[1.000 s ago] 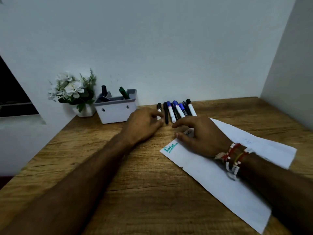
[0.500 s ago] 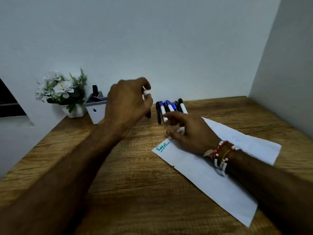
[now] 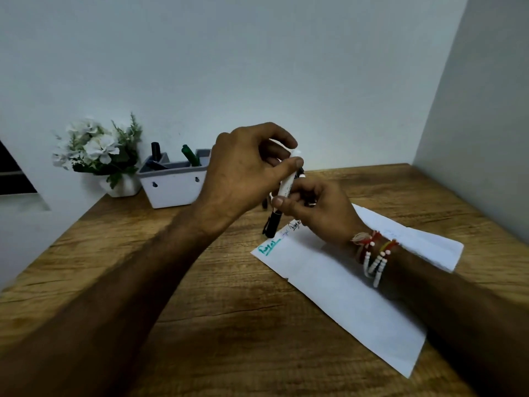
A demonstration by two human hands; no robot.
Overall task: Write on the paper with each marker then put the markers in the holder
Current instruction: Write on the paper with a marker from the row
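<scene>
The white marker with the black cap (image 3: 286,186) hangs tilted in the air, held by both hands. Its top end points to one o'clock and its cap (image 3: 272,224) points to seven o'clock, close over the edge of the white sheet of paper (image 3: 343,287).

If the cap comes off with a jerk, I think the wet tip could hit the paper and smear the words there. The cap could also drop and roll across the brown wooden bench (image 3: 200,316). A loose hold could let the whole marker fall.

The left hand (image 3: 243,173) is curled, and its thumb and fingers pinch the top end of the marker. The right hand (image 3: 317,213) has bent fingers too, and pinches the marker lower down, just above the cap.

The paper lies at five o'clock from the hands. The white and grey plastic holder (image 3: 171,193) stands at ten o'clock, well apart, with a green marker (image 3: 190,156) and a black marker (image 3: 155,149) inside.
</scene>
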